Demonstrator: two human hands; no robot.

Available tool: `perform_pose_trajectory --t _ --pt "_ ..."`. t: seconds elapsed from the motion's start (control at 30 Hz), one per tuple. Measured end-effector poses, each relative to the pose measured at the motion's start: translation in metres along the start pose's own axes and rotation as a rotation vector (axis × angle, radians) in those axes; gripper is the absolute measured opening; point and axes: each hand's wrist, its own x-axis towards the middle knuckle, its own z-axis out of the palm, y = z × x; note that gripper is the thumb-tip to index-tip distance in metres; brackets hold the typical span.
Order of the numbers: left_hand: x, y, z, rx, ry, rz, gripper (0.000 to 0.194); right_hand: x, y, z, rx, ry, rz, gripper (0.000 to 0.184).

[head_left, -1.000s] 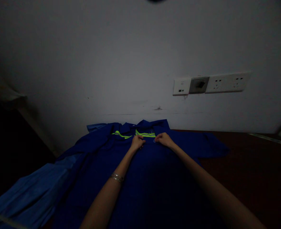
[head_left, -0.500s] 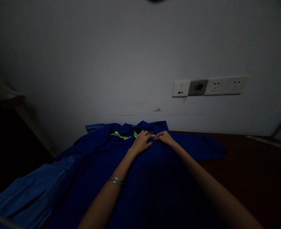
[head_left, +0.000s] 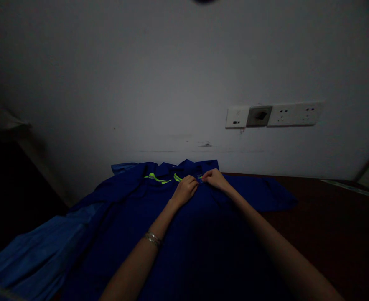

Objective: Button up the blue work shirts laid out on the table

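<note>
Item, one blue garment [head_left: 118, 242]: long-sleeved, spread on a dark red-brown surface [head_left: 322, 221], its collar [head_left: 187, 164] at the far edge, beside the wall [head_left: 140, 75]. One sleeve [head_left: 262, 194] runs out to my right along that edge; the other slopes down to my left. Yellow-green bands [head_left: 154, 178] cross the upper part in separate stretches.

Item, my left hand [head_left: 185, 191]: palm down on the garment's upper part, just right of a yellow-green stretch, fingers bent and close together. Whether they grip any cloth I cannot tell. Bracelets [head_left: 153, 238], silvery, on the wrist.

Item, my right hand [head_left: 215, 179]: just beside the left, thumb and forefinger narrowed to a pinch on the garment below the collar, by some small pale marking. The exact part pinched is too small and dim to tell.

Item, one lighter blue cloth [head_left: 49, 244]: rumpled, to the left of the garment and partly under it.

Item, one row of sockets and switch plates [head_left: 273, 116]: fixed to the wall, above the garment's right sleeve.

Item, one pale strip [head_left: 350, 188]: along the surface's far edge, towards its far right corner.
</note>
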Motion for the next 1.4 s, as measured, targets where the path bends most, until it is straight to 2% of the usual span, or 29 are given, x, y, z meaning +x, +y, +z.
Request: perform_pose_trajectory --t 0.2,0.47,0.73,1.03,1.23,1.3,1.4 --pt "-0.004 -0.003 0.006 0.026 0.049 0.046 0.019 -0.006 -0.010 -0.001 -0.120 0.043 -0.022 0.019" --pt "-0.006 -0.003 0.006 0.052 0.083 0.086 0.022 -0.005 -0.008 0.000 -0.160 0.045 -0.056 0.018" --pt "-0.005 -0.001 0.002 0.094 0.102 0.117 0.023 -0.008 -0.010 0.001 -0.242 0.037 -0.179 0.023" --pt "-0.001 0.001 -0.004 0.092 0.123 0.097 0.022 -0.011 -0.016 -0.003 -0.258 -0.014 -0.285 0.019" --pt "0.001 0.001 0.000 -0.123 0.180 -0.010 0.018 -0.006 -0.007 -0.005 -0.189 -0.110 -0.317 0.019" --pt "0.003 0.000 0.002 -0.250 0.192 -0.094 0.016 -0.002 -0.001 -0.005 -0.129 -0.159 -0.325 0.019" --pt "0.008 -0.001 0.001 -0.416 0.141 -0.263 0.016 0.003 0.006 -0.006 -0.021 -0.206 -0.308 0.020"
